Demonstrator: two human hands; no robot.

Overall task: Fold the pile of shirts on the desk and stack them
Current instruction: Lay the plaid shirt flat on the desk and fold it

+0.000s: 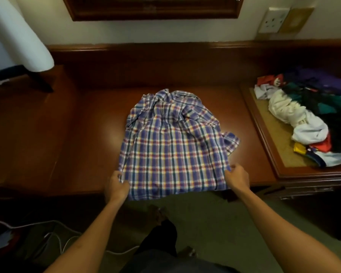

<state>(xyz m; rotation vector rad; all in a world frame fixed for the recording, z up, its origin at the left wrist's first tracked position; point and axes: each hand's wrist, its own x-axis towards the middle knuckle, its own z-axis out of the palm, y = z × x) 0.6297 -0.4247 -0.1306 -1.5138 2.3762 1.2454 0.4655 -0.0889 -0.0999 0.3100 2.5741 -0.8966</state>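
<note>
A blue, red and white plaid shirt (173,146) lies spread on the dark wooden desk (83,138), collar at the far end, hem hanging over the front edge. Its sleeves look tucked in, with one cuff sticking out on the right. My left hand (117,186) pinches the shirt's lower left corner. My right hand (237,177) grips the lower right edge. A heap of unfolded shirts (307,115), white, red, purple and dark green, sits on the raised side section at the right.
A white lampshade (18,32) hangs over the desk's far left. A framed picture and a wall socket (273,20) are on the wall behind. White cables (53,239) trail on the floor at lower left. My legs show below the desk edge.
</note>
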